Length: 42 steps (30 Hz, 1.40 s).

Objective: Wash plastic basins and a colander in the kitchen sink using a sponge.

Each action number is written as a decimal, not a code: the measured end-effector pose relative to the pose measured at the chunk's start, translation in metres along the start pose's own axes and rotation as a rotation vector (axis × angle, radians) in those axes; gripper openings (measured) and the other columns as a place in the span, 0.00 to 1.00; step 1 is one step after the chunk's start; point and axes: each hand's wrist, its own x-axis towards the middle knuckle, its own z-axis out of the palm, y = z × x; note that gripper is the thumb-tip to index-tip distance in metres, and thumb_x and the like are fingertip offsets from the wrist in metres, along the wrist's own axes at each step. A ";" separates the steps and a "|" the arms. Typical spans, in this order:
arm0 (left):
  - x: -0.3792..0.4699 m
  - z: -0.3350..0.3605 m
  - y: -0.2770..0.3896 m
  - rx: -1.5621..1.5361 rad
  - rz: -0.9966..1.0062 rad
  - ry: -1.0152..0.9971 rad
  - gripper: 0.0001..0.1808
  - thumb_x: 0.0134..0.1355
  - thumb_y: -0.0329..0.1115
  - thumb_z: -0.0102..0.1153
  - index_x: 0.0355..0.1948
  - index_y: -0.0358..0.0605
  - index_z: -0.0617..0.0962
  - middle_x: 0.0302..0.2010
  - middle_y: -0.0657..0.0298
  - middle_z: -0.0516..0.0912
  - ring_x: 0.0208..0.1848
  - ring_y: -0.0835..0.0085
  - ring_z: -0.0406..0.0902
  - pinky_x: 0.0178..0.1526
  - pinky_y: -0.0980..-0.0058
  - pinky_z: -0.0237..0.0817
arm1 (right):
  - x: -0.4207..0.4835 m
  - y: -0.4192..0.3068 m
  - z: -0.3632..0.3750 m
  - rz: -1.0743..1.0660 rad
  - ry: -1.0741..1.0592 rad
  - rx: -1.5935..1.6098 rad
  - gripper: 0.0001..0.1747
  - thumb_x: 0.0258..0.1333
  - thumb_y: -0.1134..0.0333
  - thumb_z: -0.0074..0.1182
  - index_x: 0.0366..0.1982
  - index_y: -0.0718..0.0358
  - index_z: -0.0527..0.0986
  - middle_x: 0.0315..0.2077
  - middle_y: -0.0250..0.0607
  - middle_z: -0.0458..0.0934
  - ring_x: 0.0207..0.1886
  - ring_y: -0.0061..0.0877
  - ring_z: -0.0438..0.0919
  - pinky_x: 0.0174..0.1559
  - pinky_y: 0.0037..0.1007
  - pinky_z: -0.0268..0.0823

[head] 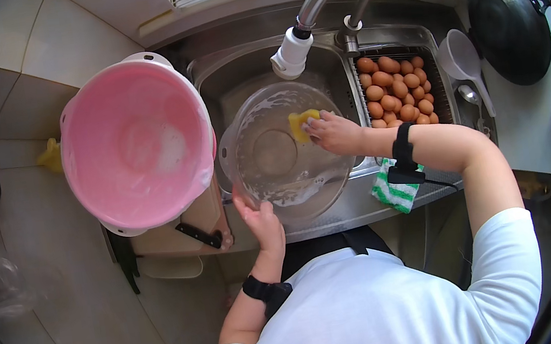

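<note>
Over the left bowl of a stainless steel sink (239,70) is a clear plastic basin (275,153) with streaks of white foam on its inner wall. My left hand (260,222) grips the basin's near left rim. In my right hand (334,134) is a yellow sponge (302,126), pressed against the basin's inside at the right. A white faucet head (292,53) hangs just above the basin's far rim. To the left, a pink plastic basin (135,145) with foam inside rests in or on a white one.
Brown eggs (397,90) fill a wire rack in the right sink bowl. A black-handled knife (199,235) lies on a cutting board (163,239) at the left. Right of the sink are a white plastic ladle (461,56) and a black wok (509,27). A green-striped cloth (395,194) hangs at the front edge.
</note>
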 end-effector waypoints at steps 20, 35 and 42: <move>0.072 0.012 -0.020 0.097 -0.170 -0.136 0.37 0.34 0.10 0.36 0.53 0.34 0.65 0.54 0.60 0.67 0.58 0.74 0.60 0.58 0.80 0.47 | 0.060 0.008 0.079 0.390 -0.104 0.331 0.08 0.42 0.71 0.46 0.24 0.67 0.75 0.35 0.44 0.69 0.38 0.34 0.73 0.36 0.30 0.69; 0.082 0.005 -0.025 0.111 -0.097 -0.067 0.24 0.35 0.12 0.38 0.35 0.40 0.73 0.28 0.71 0.73 0.22 0.86 0.64 0.19 0.87 0.49 | 0.057 -0.034 0.081 0.183 -0.420 0.267 0.08 0.41 0.69 0.48 0.24 0.62 0.76 0.33 0.44 0.73 0.42 0.33 0.72 0.43 0.33 0.66; 0.081 -0.002 -0.033 0.127 -0.137 -0.089 0.23 0.34 0.11 0.38 0.32 0.40 0.73 0.28 0.71 0.73 0.24 0.86 0.66 0.19 0.87 0.50 | 0.113 -0.029 0.053 0.254 0.214 0.321 0.17 0.42 0.69 0.47 0.40 0.61 0.70 0.40 0.45 0.70 0.43 0.32 0.71 0.40 0.31 0.66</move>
